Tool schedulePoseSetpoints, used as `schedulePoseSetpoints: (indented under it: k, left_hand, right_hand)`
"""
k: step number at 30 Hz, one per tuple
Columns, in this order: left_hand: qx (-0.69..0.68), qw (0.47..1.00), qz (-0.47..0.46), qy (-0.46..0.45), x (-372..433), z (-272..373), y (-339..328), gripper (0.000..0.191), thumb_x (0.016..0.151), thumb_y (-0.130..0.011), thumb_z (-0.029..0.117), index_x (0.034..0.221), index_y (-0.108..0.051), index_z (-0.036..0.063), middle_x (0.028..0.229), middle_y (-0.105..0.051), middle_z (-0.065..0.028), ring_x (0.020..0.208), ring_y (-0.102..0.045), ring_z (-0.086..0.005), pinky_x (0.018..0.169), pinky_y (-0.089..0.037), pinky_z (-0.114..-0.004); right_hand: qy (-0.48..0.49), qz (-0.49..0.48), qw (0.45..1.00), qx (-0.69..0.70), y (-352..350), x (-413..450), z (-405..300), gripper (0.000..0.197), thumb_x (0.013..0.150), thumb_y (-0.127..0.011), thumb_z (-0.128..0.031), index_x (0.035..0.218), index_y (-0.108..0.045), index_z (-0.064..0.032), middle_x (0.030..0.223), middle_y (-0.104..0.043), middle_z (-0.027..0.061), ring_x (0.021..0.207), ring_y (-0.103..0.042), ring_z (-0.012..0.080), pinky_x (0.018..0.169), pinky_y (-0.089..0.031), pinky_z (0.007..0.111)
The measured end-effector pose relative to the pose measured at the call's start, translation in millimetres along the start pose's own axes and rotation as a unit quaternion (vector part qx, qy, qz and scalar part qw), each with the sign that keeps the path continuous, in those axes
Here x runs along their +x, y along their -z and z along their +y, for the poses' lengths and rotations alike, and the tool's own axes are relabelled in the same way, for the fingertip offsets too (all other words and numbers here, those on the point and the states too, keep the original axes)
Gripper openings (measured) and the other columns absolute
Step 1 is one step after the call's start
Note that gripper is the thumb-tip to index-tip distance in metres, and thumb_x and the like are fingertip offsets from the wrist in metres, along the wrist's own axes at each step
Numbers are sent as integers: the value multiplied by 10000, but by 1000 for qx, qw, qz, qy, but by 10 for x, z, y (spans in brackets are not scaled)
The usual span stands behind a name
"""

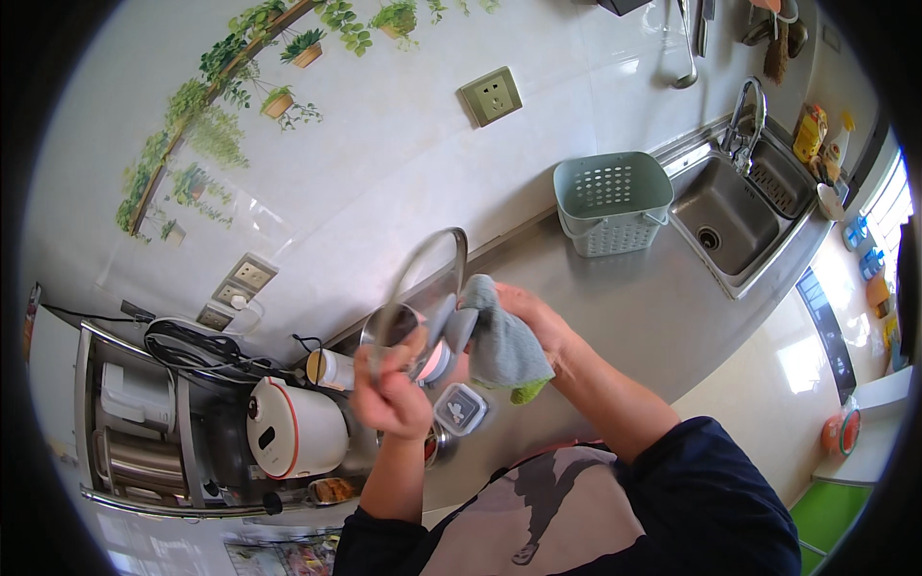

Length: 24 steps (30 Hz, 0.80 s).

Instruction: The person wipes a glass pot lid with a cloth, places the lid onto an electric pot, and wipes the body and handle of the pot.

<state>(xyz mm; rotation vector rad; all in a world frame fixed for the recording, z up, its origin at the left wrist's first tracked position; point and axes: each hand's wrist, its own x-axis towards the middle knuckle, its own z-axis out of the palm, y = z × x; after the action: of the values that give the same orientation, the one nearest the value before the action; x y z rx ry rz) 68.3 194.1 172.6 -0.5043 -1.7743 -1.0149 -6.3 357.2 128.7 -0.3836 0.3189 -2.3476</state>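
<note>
My left hand (395, 403) grips the rim of a round glass pot lid (463, 259), which is tilted up on edge and blurred. The lid's grey knob (459, 330) faces my right hand (529, 317), which holds a grey cloth (497, 349) with a green underside against or right beside the knob. Whether the cloth touches the knob is hard to tell. Below the hands, a small square container with a clear lid (461, 409) lies on the steel counter. Behind the lid stand a metal vessel and a pinkish container, both partly hidden.
A green perforated basket (612, 237) stands by the wall, left of a steel double sink (727, 216) with a faucet (745, 144). At left are a white rice cooker (310, 432), a white canister (335, 369), coiled black cables (194, 349) and a metal rack (137, 504).
</note>
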Motion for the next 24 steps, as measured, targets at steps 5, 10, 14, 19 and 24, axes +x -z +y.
schedulePoseSetpoints:
  k: [5, 10, 14, 19, 24]
  left_hand:
    - [-183, 951, 153, 198, 77, 14, 1, 357, 991, -481, 330, 961, -561, -16, 817, -606, -99, 592, -417, -84, 563, -348, -200]
    - [-175, 945, 167, 221, 57, 55, -40, 372, 963, -526, 361, 911, -573, -4, 853, -650, -127, 554, -441, -78, 503, -315, -177]
    - [-197, 926, 148, 285, 99, 151, -82, 355, 970, -525, 329, 978, -587, -20, 871, -648, -146, 602, -473, -79, 522, -348, -182]
    - [-230, 866, 153, 416, 127, 116, -166, 337, 955, -552, 318, 984, -601, -14, 959, -670, -207, 568, -463, -33, 445, -312, -151]
    - [-199, 877, 164, 407, 81, 145, -272, 340, 973, -507, 358, 1007, -578, 27, 999, -669, -185, 585, -432, -28, 452, -315, -163]
  right_hand:
    - [25, -68, 997, 34, 275, -87, 48, 307, 844, -653, -176, 1124, -573, -77, 1128, -561, 105, 1049, -558, 285, 898, -469, 500]
    - [19, -110, 991, 78, 312, -142, 46, 317, 866, -638, -261, 1135, -563, -112, 1142, -496, 80, 1120, -500, 278, 898, -476, 484]
    - [32, -69, 997, 34, 351, -189, -3, 307, 872, -626, -262, 1107, -557, -77, 1094, -552, 119, 987, -578, 276, 833, -515, 450]
    - [49, 127, 983, -122, 163, -239, -93, 226, 878, -610, -198, 1005, -550, -21, 880, -633, 107, 728, -618, 198, 715, -527, 312]
    - [147, 191, 858, -453, 34, -308, 9, 207, 840, -685, -155, 968, -593, -20, 833, -604, 9, 773, -546, 89, 704, -463, 253]
